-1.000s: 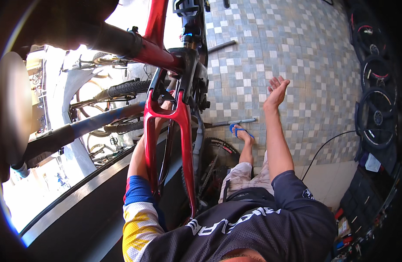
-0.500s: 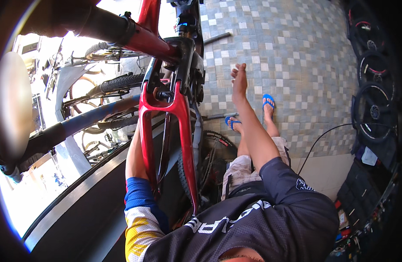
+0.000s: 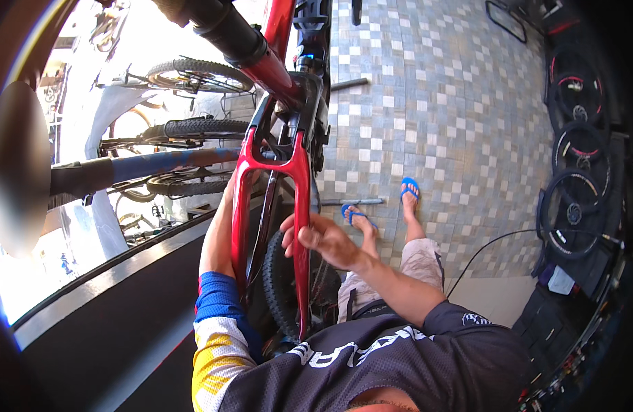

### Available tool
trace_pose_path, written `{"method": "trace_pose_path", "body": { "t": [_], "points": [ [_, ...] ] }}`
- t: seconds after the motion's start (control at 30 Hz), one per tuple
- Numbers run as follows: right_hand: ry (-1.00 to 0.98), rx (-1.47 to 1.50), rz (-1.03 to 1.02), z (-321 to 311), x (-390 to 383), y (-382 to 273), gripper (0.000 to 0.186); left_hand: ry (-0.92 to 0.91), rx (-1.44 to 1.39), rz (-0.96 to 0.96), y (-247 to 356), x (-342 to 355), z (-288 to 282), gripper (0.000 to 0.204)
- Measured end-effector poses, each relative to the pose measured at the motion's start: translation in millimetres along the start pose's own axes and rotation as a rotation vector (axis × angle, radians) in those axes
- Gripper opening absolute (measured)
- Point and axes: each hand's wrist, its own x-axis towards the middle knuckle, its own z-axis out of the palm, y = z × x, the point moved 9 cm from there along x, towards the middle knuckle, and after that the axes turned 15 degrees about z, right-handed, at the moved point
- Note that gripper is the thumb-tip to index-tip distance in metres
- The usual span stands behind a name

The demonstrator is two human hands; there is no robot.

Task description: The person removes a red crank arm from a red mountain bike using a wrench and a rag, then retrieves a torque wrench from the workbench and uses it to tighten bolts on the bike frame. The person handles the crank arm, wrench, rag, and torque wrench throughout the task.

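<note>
A red and black bicycle frame [image 3: 275, 166] runs up from near my chest on a stand with a long dark, blue-patched tube [image 3: 124, 167]. My left forearm [image 3: 217, 237] reaches up along the left of the red rear stay; that hand is hidden behind the frame. My right hand [image 3: 320, 242] is at the right red stay [image 3: 302, 271], fingers loosely curved and apart; I cannot tell if it touches it. A knobby tire [image 3: 275, 281] shows beneath the frame.
Several bikes [image 3: 189, 128] stand beyond a low dark ledge [image 3: 103, 329] at left. Tiled floor [image 3: 447, 110] lies under my sandalled feet [image 3: 410, 196]. Several wheels [image 3: 574, 213] line the right side, with a hose [image 3: 495, 240] and a dark case [image 3: 543, 316] near them.
My right hand has come down and leftward from above the floor to the right stay. My feet have shifted. The upper tube of the frame appears more steeply angled in view.
</note>
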Motion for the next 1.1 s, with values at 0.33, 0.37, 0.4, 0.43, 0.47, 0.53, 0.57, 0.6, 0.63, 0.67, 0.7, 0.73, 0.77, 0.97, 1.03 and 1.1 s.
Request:
{"method": "trace_pose_path", "body": {
  "t": [0.33, 0.37, 0.4, 0.43, 0.47, 0.53, 0.57, 0.6, 0.63, 0.67, 0.7, 0.73, 0.77, 0.97, 1.03, 1.1],
  "points": [
    [0.271, 0.039, 0.093, -8, -25, -9, 0.018, 0.286, -0.354, -0.097, 1, -40, 11, 0.063],
    [0.272, 0.045, 0.09, -10, -25, -8, 0.018, 0.294, -0.372, -0.101, 1, -40, 9, 0.063],
    [0.274, 0.051, 0.086, -13, -25, -7, 0.018, 0.298, -0.383, -0.105, 0, -39, 7, 0.063],
    [0.275, 0.055, 0.088, -14, -27, -6, 0.018, 0.305, -0.396, -0.114, -2, -42, 6, 0.063],
    [0.265, 0.045, 0.113, -14, -29, -4, 0.017, 0.308, -0.4, -0.121, -3, -45, 5, 0.063],
    [0.239, 0.03, 0.134, -13, -29, -3, 0.017, 0.299, -0.407, -0.128, -5, -45, 2, 0.063],
    [0.233, 0.027, 0.142, -13, -29, -3, 0.017, 0.287, -0.415, -0.132, -5, -43, 3, 0.063],
    [0.246, 0.024, 0.152, -14, -30, -3, 0.017, 0.274, -0.418, -0.138, -5, -40, 3, 0.062],
    [0.254, 0.025, 0.149, -15, -30, -4, 0.017, 0.257, -0.415, -0.139, -3, -37, 1, 0.062],
    [0.261, 0.026, 0.146, -15, -30, -4, 0.017, 0.243, -0.41, -0.139, 0, -35, -1, 0.062],
    [0.269, 0.028, 0.143, -15, -31, -5, 0.016, 0.229, -0.388, -0.141, 1, -32, -4, 0.062],
    [0.276, 0.03, 0.148, -15, -31, -4, 0.016, 0.212, -0.331, -0.114, 4, -31, -7, 0.061],
    [0.283, 0.031, 0.153, -15, -32, -3, 0.015, 0.195, -0.273, -0.086, 7, -30, -11, 0.06],
    [0.376, -0.017, 0.152, -18, -35, -4, 0.013, 0.201, -0.116, -0.008, 11, -27, -11, 0.071],
    [0.376, 0.003, 0.154, -14, -36, -3, 0.013, 0.274, -0.254, 0.058, 4, -33, -2, 0.082],
    [0.382, 0.015, 0.137, -12, -36, -5, 0.015, 0.353, -0.35, -0.008, -7, -35, 13, 0.08]
  ]
}}
